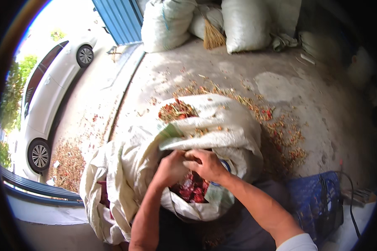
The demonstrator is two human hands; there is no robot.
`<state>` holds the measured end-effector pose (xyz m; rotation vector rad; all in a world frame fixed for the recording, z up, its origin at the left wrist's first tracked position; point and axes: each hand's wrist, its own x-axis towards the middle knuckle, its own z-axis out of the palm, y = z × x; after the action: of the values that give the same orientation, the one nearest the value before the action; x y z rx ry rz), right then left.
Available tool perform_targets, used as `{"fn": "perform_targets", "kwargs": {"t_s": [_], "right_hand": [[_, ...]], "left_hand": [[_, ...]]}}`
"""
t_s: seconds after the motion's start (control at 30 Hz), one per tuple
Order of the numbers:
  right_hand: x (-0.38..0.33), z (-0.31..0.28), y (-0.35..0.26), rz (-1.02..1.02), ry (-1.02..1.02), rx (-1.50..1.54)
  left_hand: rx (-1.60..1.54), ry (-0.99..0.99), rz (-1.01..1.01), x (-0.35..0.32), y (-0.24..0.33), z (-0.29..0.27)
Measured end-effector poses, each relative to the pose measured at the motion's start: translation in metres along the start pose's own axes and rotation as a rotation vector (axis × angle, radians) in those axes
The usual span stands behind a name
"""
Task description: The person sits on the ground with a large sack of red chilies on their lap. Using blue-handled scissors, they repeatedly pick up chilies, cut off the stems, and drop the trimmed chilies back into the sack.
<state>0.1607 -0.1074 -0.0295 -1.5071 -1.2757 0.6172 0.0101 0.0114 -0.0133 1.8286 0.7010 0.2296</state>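
Both hands, left hand (170, 168) and right hand (206, 164), pinch the coarse woven sack (222, 129) mouth over dried red chillies (192, 190).

a farm storehouse: stuffed white sacks (167, 25), a broom (213, 37), chilli scraps (280, 134) over concrete.

Off-white woven sack (222, 125), dark red dried chillies (192, 192), blue crate (314, 201), white car (54, 96), blue door (119, 19)

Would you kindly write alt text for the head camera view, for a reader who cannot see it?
Two bare hands, left hand and right hand, grip the open mouth of a white woven sack holding red dried chillies. It sits on a littered concrete floor, with full white sacks, a broom and a white car beyond.
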Motion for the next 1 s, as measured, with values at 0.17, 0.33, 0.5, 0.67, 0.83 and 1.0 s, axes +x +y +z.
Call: {"fn": "perform_targets", "kwargs": {"t_s": [0.17, 0.33, 0.5, 0.67, 0.83, 1.0], "right_hand": [[0.009, -0.006, -0.011, -0.052, -0.077, 0.009], [0.006, -0.021, -0.007, 0.066, -0.272, 0.19], [0.006, -0.017, -0.012, 0.093, -0.346, 0.169], [0.007, -0.008, -0.022, 0.111, -0.113, 0.082], [0.008, -0.007, -0.021, -0.204, 0.002, -0.156], [0.01, -0.003, -0.024, -0.202, 0.113, -0.24]], "left_hand": [[-0.195, -0.067, -0.052, -0.019, 0.003, -0.006], [-0.304, -0.153, -0.066, -0.02, 0.019, -0.015], [-0.158, -0.164, -0.008, -0.024, 0.009, -0.011], [-0.169, -0.175, -0.062, -0.023, 0.018, -0.015], [0.073, -0.135, -0.002, -0.017, 0.022, -0.014], [0.117, 0.0, 0.094, -0.014, 0.018, -0.007]]}}
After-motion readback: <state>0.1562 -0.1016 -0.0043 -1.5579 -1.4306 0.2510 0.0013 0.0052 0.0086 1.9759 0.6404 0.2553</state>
